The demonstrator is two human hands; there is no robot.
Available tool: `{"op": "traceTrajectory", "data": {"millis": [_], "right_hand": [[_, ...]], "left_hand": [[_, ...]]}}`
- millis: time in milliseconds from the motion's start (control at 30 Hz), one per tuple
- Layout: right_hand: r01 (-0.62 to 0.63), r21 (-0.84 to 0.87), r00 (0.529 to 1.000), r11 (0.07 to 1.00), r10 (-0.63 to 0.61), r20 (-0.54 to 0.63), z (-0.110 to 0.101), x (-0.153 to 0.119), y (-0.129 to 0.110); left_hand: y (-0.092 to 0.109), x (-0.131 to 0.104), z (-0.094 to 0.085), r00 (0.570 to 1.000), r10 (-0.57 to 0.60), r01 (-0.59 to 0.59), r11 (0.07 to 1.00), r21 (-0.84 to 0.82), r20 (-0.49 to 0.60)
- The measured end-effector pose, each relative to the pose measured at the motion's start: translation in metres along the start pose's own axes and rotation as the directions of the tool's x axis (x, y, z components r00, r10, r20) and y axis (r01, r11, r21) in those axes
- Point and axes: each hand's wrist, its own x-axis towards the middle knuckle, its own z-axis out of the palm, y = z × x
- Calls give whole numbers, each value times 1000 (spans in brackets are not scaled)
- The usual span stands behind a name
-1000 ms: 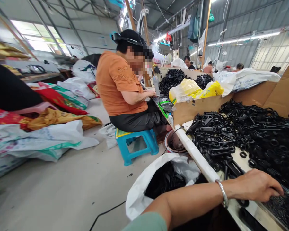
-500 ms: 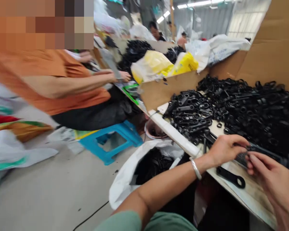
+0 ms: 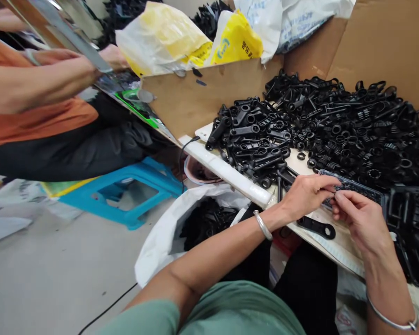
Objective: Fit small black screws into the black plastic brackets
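Observation:
My left hand [image 3: 305,195] and my right hand [image 3: 361,216] meet fingertip to fingertip over a shallow clear tray [image 3: 366,190] of tiny dark parts. Each hand is closed in a pinch; whatever lies between the fingertips is too small to make out. Just below them, on the table's near edge, rests a flat black plastic handle piece [image 3: 316,227] with a ring at one end. Beyond my hands is a heap of black plastic parts [image 3: 342,130], and similar handle-shaped pieces [image 3: 251,139] are piled to the left.
A white sack [image 3: 157,246] holding black parts stands below the table edge. Left of it are a blue stool [image 3: 125,195] and a seated co-worker in orange [image 3: 66,121]. Cardboard walls [image 3: 209,93] bound the heap, with yellow-and-white bags [image 3: 167,37] behind.
The view has tilted down and shifted right, so the table shows more fully. Both hands remain pinched together above the tray. The black handle piece stays on the table edge.

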Motion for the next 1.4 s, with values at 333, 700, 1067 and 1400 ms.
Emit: {"op": "traceTrajectory", "data": {"millis": [333, 700, 1067, 1400], "right_hand": [[256, -505, 948, 824, -316, -36, 1, -4, 1], [157, -328, 981, 932, -185, -57, -14, -10, 3], [94, 175, 995, 980, -90, -31, -11, -49, 3], [208, -42, 965, 977, -212, -156, -12, -65, 13]], "left_hand": [[-7, 4, -5, 989, -147, 141, 952, -271, -3], [-3, -13, -7, 982, -185, 163, 930, -328, -39], [20, -35, 9, 964, -253, 254, 769, -586, 86], [24, -41, 10, 956, -268, 284, 733, -618, 120]]}}
